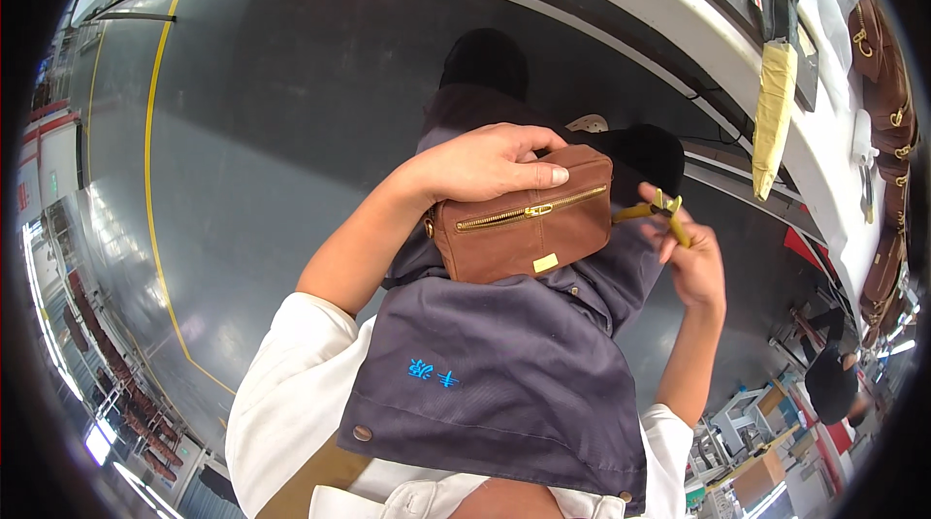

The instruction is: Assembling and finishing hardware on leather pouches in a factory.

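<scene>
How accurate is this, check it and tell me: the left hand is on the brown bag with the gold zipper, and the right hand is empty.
The right hand is not empty: the head view shows it holding a plier-like tool with yellow handles. The left hand is indeed on the brown bag with the gold zipper.

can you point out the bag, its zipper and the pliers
Bag (524,236): head view, on the middle of its brown front.
Zipper (538,210): head view, on the gold pull.
Pliers (665,207): head view, near where the yellow handles meet.
</scene>
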`<act>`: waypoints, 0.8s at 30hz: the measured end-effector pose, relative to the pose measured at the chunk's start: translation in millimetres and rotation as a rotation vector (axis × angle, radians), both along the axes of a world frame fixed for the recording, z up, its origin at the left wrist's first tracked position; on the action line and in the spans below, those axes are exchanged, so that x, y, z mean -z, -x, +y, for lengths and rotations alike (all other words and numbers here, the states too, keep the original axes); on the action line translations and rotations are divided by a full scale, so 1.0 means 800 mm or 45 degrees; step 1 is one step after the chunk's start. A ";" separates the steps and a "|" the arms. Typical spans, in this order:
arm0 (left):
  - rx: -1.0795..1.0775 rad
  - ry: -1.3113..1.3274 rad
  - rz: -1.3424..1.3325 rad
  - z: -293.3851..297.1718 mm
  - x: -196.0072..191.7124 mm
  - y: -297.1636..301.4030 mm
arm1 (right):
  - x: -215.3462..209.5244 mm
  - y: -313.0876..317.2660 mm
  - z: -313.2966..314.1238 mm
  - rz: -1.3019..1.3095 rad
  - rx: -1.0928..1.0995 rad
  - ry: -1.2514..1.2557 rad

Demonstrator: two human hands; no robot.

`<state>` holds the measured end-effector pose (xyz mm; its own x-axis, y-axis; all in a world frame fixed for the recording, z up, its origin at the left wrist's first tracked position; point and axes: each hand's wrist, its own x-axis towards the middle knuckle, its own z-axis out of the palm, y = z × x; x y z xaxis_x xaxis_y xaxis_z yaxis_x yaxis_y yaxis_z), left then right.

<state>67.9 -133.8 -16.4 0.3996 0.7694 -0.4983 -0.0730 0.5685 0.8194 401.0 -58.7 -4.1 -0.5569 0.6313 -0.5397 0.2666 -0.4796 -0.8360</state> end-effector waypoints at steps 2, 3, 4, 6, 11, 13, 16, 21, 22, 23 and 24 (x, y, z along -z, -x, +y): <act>-0.012 0.031 -0.012 -0.001 -0.005 0.001 | 0.019 -0.005 -0.027 0.283 0.043 0.297; 0.008 0.016 -0.006 -0.003 -0.008 0.004 | 0.025 -0.003 -0.043 0.418 0.072 0.380; 0.030 0.001 0.001 -0.005 -0.010 0.006 | 0.026 0.002 -0.056 0.499 0.091 0.385; 0.040 -0.034 0.015 -0.010 -0.006 0.008 | 0.030 0.006 -0.067 0.540 0.176 0.377; 0.085 -0.018 -0.052 -0.008 -0.007 0.012 | 0.039 0.011 -0.072 0.513 0.312 0.255; 0.087 -0.058 0.000 -0.008 -0.009 0.016 | 0.011 0.041 -0.068 0.276 0.250 0.146; 0.005 -0.102 0.129 -0.008 -0.013 0.008 | -0.011 0.088 -0.075 0.002 -0.159 -0.450; -0.172 -0.342 0.337 -0.015 -0.009 0.001 | -0.011 0.139 -0.083 -0.026 -0.057 -0.496; -0.154 -0.341 0.341 -0.015 -0.012 0.000 | -0.014 0.142 -0.083 -0.024 -0.040 -0.492; -0.203 -0.266 0.310 -0.016 -0.015 0.000 | -0.017 0.144 -0.083 0.038 -0.004 -0.347; -0.251 -0.190 0.279 -0.017 -0.017 0.000 | -0.018 0.145 -0.083 0.101 0.032 -0.202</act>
